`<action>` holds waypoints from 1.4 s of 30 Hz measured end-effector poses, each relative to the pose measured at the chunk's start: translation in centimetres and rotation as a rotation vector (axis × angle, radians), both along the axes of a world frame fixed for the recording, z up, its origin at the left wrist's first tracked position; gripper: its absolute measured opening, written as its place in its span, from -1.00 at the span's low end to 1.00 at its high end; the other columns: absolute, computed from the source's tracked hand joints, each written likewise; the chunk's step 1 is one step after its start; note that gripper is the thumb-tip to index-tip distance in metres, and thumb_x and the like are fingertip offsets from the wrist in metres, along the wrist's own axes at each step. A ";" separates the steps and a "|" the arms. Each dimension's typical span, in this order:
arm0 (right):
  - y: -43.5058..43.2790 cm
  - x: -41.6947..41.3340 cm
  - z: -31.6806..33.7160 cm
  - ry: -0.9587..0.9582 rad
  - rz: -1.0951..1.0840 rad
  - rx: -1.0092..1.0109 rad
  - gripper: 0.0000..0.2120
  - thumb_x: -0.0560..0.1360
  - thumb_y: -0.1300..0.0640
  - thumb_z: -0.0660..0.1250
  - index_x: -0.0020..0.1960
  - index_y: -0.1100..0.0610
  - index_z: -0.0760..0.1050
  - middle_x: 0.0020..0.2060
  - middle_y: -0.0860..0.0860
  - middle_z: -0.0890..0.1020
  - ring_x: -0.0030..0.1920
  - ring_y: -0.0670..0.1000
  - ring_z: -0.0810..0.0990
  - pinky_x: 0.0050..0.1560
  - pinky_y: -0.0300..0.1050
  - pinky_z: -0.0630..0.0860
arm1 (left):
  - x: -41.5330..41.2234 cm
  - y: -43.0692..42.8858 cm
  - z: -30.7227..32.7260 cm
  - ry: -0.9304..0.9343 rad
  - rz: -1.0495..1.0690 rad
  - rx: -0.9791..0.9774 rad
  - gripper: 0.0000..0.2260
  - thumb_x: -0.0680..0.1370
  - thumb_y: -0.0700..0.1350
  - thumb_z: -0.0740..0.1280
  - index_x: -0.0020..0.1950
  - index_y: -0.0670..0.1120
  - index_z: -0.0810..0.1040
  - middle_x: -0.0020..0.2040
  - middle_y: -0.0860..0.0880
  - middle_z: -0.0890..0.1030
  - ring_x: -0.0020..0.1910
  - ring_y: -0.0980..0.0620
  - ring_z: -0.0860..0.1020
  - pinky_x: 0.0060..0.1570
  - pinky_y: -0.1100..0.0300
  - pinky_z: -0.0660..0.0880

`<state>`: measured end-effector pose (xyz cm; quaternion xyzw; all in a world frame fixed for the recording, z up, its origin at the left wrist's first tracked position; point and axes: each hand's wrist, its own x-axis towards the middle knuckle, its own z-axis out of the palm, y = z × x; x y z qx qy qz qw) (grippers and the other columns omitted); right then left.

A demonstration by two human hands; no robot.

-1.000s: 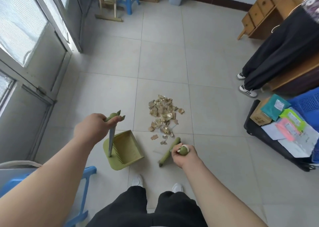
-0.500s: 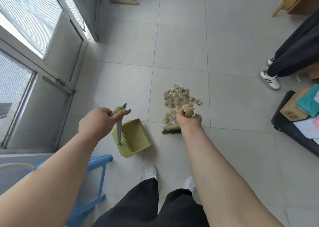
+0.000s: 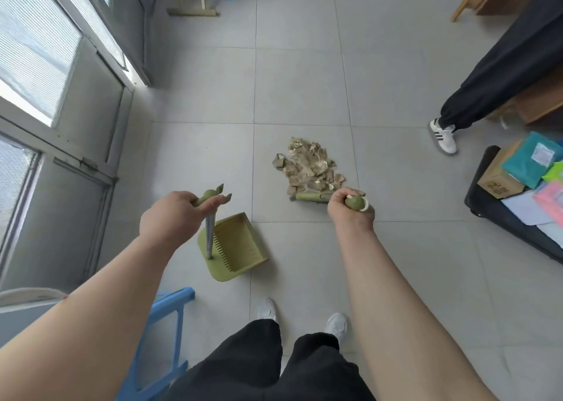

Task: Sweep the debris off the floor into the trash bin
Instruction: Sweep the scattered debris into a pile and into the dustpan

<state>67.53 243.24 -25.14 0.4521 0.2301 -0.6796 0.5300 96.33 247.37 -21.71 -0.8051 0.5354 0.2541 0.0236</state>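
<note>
A pile of tan and gold debris [image 3: 306, 167] lies on the grey tiled floor just ahead of me. My right hand [image 3: 350, 210] grips the top of a green broom handle; the broom head [image 3: 310, 197] rests on the floor at the near edge of the pile. My left hand [image 3: 173, 215] holds the upright handle of a green dustpan [image 3: 236, 247], which stands on the floor to the left of the broom with its mouth facing the pile. No trash bin is in view.
Another person's legs and white shoe [image 3: 443, 135] stand at the right. A black case with a box and coloured packets [image 3: 518, 187] lies at the right edge. A blue stool [image 3: 164, 318] is by my left leg. Windows and a door [image 3: 61, 111] line the left wall.
The broom head has shifted right along the near side of the pile. My right hand moved right and a little nearer to me. The dustpan stays in about the same place.
</note>
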 end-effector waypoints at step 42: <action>-17.6 -20.9 -0.5 0.608 1.509 0.136 -0.73 0.59 0.24 0.01 -0.28 0.11 0.25 -0.64 -0.04 0.32 -0.71 -0.15 0.33 -0.72 -0.42 0.23 | -16.1 -11.5 -5.2 0.175 0.460 -0.007 -0.41 0.45 0.43 0.21 -0.28 -0.12 0.43 -0.41 -0.05 0.41 -0.43 -0.09 0.40 -0.37 0.13 0.26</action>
